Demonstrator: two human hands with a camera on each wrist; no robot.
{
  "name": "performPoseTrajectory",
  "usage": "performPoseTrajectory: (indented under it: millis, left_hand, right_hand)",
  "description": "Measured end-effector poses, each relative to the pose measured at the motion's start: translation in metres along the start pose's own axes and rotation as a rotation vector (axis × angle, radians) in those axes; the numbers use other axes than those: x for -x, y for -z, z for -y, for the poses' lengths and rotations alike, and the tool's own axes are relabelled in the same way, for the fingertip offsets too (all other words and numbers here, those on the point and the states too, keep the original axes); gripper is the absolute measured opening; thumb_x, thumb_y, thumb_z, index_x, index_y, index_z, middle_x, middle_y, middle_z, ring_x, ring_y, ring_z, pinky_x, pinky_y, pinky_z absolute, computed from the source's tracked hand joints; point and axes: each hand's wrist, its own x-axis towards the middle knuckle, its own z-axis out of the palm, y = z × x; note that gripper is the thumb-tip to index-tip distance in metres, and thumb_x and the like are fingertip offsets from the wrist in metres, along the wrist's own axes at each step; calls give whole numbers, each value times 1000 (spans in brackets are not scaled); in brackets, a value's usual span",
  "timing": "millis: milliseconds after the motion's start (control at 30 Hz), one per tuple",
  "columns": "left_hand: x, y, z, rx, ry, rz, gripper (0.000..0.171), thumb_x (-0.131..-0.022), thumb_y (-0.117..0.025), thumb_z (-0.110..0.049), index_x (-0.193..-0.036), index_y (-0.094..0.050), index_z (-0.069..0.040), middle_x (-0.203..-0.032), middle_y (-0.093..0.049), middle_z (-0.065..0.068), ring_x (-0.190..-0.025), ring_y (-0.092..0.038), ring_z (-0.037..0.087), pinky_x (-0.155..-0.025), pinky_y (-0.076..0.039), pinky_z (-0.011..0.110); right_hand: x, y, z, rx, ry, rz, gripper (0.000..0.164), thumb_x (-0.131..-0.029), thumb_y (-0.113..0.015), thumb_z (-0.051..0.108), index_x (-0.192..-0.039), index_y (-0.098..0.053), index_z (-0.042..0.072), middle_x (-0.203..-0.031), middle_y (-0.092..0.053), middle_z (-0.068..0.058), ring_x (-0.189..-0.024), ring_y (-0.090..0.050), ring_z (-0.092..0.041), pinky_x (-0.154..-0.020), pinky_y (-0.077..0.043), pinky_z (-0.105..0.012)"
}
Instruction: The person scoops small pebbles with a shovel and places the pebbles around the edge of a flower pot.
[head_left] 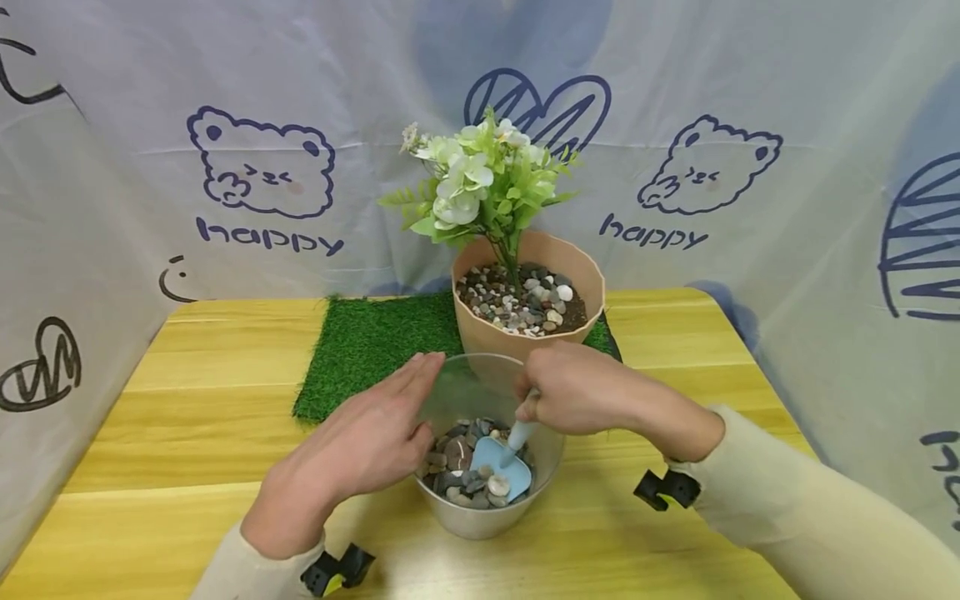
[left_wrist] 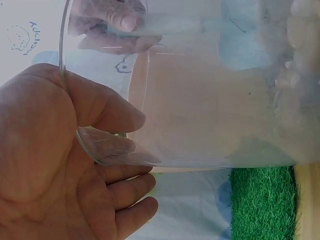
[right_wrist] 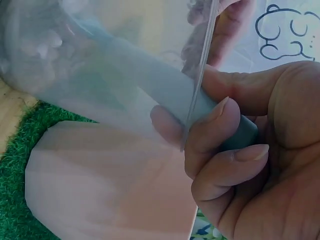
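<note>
A clear bucket [head_left: 480,523] with grey and brown pebbles [head_left: 459,454] in it stands near the middle of the table. At its left rim is my left hand [head_left: 367,437], with the thumb [left_wrist: 107,107] over the rim and the other fingers outside the wall. My right hand [head_left: 581,390] grips the handle [right_wrist: 232,132] of a small light-blue shovel at the bucket's right rim. The shovel's blade [head_left: 504,468] rests tilted among the pebbles, its handle slanting up to the right. Part of the handle is hidden by my fingers in the head view.
Just behind the bucket, a peach flowerpot [head_left: 528,329] holds white flowers [head_left: 468,179], soil and pebbles. It stands on a green artificial-grass mat [head_left: 375,350] on the wooden table [head_left: 195,425]. A printed cloth [head_left: 390,75] hangs behind the table and at both sides.
</note>
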Motion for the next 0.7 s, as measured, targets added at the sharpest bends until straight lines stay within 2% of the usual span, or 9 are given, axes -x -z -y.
performPoseTrajectory:
  millis: [200,433,700]
  left_hand:
    - [2,0,1,-5,-5,-5,79,-101,-56,-20,-168,-19,-4,-174,-22,14,-161,-24,31,-131,-27,51]
    - [2,0,1,-5,-11,-5,79,-101,-56,-20,-168,-19,-3,-174,-22,14,-161,-24,31,-131,-25,50]
    - [2,0,1,-2,-16,-14,78,-101,-55,-20,-168,-19,-4,-174,-22,13,-161,-24,31,-131,-27,50]
  right_hand:
    - [7,1,-1,-54,-8,-13,16,-98,-73,20,-83,-79,18,-71,-67,8,-60,-54,-11,-58,-47,-27]
    - [14,5,1,-96,-9,-45,17,-98,-73,18,-82,-80,17,-71,-65,6,-60,-52,-11,-58,-46,-27]
    - [16,-8,-2,-185,-8,-41,19,-97,-73,17,-79,-77,18,-68,-61,6,-58,-47,-11,-55,-43,-26]
